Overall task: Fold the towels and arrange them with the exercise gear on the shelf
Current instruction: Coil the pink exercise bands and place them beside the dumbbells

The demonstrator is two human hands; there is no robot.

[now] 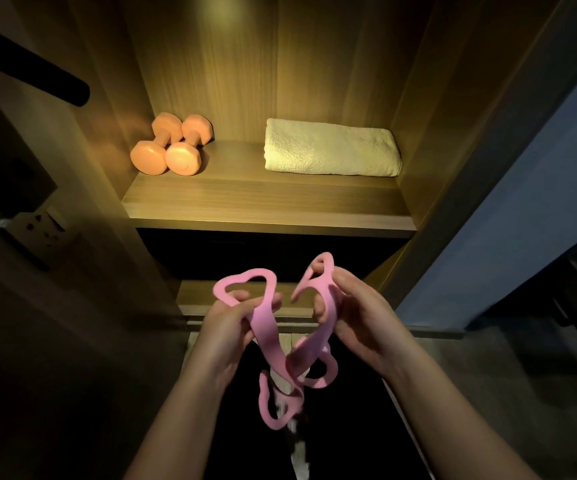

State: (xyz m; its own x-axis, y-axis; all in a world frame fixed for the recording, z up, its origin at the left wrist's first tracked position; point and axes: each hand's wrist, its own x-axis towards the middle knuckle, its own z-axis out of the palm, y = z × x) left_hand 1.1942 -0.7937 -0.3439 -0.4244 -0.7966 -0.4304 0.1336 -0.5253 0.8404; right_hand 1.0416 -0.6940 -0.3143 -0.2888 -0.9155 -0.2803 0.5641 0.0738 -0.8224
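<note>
Left hand [231, 327] and right hand [356, 320], each grip curled round one looped end of a pink resistance band [267, 341], held below and in front of the lit shelf [263, 202]. The band's remaining loops hang between the wrists. On the shelf: two orange dumbbells [173, 147] at left, a folded cream towel [330, 148] at right, well apart.

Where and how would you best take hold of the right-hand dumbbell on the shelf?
Grip the narrow handle of the right dumbbell from above: it lies flat, its wide heads hold the handle off the shelf, and the left dumbbell crowds its left side.
</note>
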